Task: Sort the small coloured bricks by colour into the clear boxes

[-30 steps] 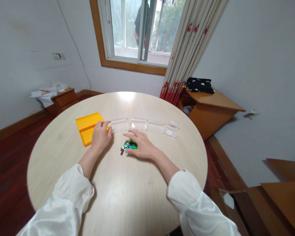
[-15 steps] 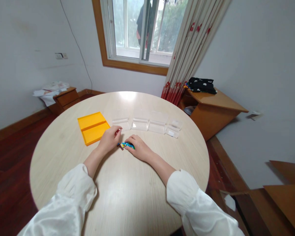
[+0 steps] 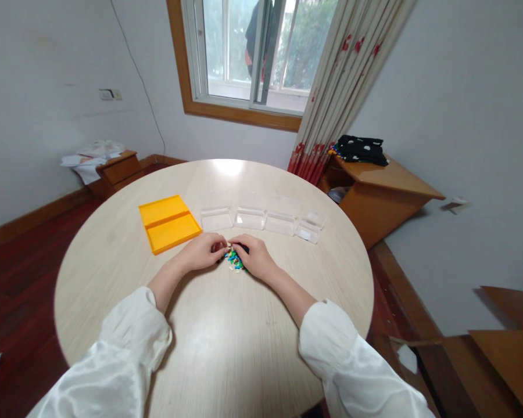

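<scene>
The left hand (image 3: 203,253) rests left of the pile of small coloured pieces (image 3: 233,259), its curled fingertips touching it. The right hand (image 3: 255,260) cups the pile's right side. I cannot tell whether either hand pinches a piece. Behind the pile, a yellow tray (image 3: 169,215) sits to the left, then a row of clear boxes (image 3: 250,218), contents unclear. The round table (image 3: 226,348) stretches wide from the pile to its near edge.
</scene>
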`<state>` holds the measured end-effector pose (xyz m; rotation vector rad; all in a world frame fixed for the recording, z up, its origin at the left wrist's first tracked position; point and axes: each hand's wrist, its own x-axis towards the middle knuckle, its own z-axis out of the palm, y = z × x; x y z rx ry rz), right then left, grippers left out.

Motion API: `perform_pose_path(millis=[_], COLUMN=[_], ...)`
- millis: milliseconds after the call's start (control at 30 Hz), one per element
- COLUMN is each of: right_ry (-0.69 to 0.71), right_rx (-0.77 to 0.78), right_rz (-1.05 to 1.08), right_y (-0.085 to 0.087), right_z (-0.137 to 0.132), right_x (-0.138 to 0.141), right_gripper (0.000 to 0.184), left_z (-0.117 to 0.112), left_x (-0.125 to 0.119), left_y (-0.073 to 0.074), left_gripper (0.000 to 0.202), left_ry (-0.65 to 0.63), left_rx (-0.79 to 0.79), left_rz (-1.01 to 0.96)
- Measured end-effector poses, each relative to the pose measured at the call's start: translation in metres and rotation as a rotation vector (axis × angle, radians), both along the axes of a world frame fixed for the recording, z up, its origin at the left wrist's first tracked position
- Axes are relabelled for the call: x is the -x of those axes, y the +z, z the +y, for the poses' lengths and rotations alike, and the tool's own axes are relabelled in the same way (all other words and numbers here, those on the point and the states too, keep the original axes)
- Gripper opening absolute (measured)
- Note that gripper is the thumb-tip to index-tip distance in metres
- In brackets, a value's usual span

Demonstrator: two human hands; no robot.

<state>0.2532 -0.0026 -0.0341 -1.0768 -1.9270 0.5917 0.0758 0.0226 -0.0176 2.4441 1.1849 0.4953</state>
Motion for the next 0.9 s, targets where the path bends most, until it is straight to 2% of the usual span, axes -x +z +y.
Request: perform_pose_path(millis=[267,533,900], right_ry=[0.008,0.033,0.104], right_rx=[0.074,0.202,0.261], right_rz=[0.082,0.241,0.343], right_y=[0.003,-0.001,-0.004], right_z=[0.0,0.006,0.006], right_x=[-0.002,-0.008,-0.008], right_gripper=[0.025,0.036,0.039], left_z=[0.0,0.001,0.005], left_x=[-0.001,-0.003,-0.004], left_y=[-0.004,-0.007,-0.015], left_gripper=[0.02,0.027,0.027], left_ry=[-0.035,-0.034,-0.019], left_rx=[0.032,0.123,0.085], left_rz=[-0.044,-0.142,-0.18])
